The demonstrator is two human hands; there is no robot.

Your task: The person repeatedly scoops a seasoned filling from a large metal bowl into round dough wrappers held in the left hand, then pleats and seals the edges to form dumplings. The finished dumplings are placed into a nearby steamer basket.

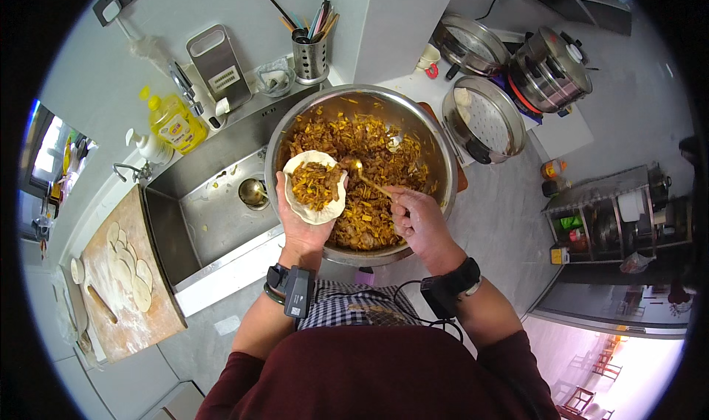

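Cupped in my left hand is a round dough wrapper, its pale rim curling up around a heap of chopped filling. My right hand grips the handle of a small spoon, whose bowl end is close to the wrapper's right edge. Both hands are over a large stainless steel basin. Inside the basin lies a mass of brown and yellow filling mix, with shreds stuck to the walls.
Left of the basin is a steel sink. A floured wooden board holds overlapping dough rounds and a rolling pin. At right, a steamer tier contains pale dough pieces near a stacked steamer pot. A yellow detergent bottle stands behind the sink.
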